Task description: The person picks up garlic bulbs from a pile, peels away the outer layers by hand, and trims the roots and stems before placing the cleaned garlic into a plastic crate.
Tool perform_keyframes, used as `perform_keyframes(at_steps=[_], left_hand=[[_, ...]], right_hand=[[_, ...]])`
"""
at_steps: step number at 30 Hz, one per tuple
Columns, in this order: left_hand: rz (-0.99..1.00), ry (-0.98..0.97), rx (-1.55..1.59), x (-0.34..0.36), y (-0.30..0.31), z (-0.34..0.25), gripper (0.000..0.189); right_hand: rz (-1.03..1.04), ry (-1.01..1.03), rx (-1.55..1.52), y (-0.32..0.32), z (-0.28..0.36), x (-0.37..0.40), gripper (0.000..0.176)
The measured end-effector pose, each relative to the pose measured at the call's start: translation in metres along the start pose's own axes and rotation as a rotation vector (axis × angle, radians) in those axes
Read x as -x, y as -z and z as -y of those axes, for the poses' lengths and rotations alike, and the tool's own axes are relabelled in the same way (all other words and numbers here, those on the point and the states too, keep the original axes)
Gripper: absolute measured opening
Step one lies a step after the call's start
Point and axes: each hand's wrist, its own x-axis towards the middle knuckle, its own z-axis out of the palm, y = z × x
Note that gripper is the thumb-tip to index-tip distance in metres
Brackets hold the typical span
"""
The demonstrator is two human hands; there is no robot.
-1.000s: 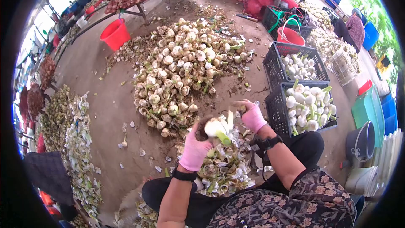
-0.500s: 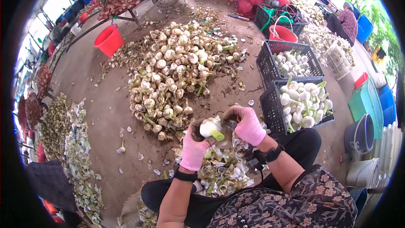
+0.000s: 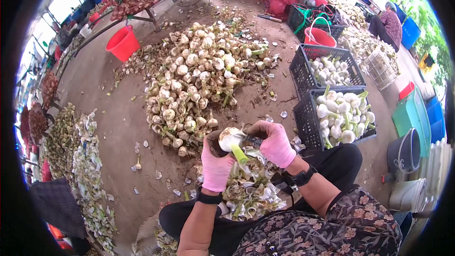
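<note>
"Holding one garlic bulb [image 3: 229,137], your left hand [image 3: 217,167] is closed around its far side. It sits in front of you, above the loose peelings [image 3: 249,193] between your legs."

"And my right hand?"

"Your right hand [image 3: 277,148] is just beside the bulb, fingers bent inward. Something dark and narrow shows at the fingertips; I cannot tell what it is, or whether you grip it. Your hands are close together, with the bulb between them."

"How far along are things?"

"Partway, I judge. Clean white bulbs [image 3: 347,136] fill much of the near black crate [image 3: 307,124] to your right, and more lie in the far black crate [image 3: 301,70]. Ahead of you, a wide pile of dirt-marked bulbs [image 3: 192,59] lies on the ground, so most seem left to do. The one you hold looks nearly clean."

"How does it look?"

"Round, smooth and bright white over most of its body, with brownish marks near the top edge. A thick, pale green stem [image 3: 240,154] points down towards you, its end cut short."
</note>
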Motion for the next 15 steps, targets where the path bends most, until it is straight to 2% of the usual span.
perform_keyframes(at_steps=[2, 4, 5, 6, 8, 9, 10, 11, 13, 14, 15], left_hand=[[-0.006, 0.019, -0.009, 0.001, 0.002, 0.001, 0.058], [0.024, 0.119, 0.068, 0.005, 0.002, 0.000, 0.057], [0.023, 0.119, 0.069, 0.007, 0.004, 0.001, 0.057], [0.107, 0.123, -0.002, 0.008, 0.005, 0.003, 0.057], [0.245, 0.129, -0.037, 0.014, 0.006, 0.004, 0.061], [0.254, 0.132, -0.035, 0.016, 0.003, 0.002, 0.061], [0.257, 0.161, -0.001, 0.017, 0.001, -0.002, 0.063], [0.254, 0.182, 0.031, 0.015, 0.001, -0.005, 0.065], [0.248, 0.161, 0.139, 0.017, 0.002, -0.005, 0.061], [0.246, 0.172, 0.116, 0.018, 0.003, -0.006, 0.061], [0.255, 0.166, 0.091, 0.012, 0.002, -0.008, 0.061]], right_hand=[[0.022, 0.020, -0.038, 0.001, -0.004, 0.000, 0.016], [0.042, 0.042, -0.075, 0.007, -0.011, -0.003, 0.014], [-0.001, 0.004, -0.030, 0.014, -0.014, -0.009, 0.012], [-0.044, -0.034, 0.015, 0.019, -0.018, -0.016, 0.010], [-0.178, 0.083, 0.302, 0.027, -0.033, -0.034, 0.014], [-0.246, 0.144, 0.452, 0.032, -0.047, -0.041, 0.017], [-0.184, 0.032, 0.422, 0.036, -0.053, -0.044, 0.027], [-0.188, 0.040, 0.419, 0.041, -0.057, -0.044, 0.027], [0.060, 0.158, 0.345, 0.041, -0.048, -0.034, 0.040], [0.196, 0.038, 0.183, 0.041, -0.039, -0.026, 0.045], [0.191, 0.039, 0.184, 0.040, -0.021, -0.021, 0.045]])
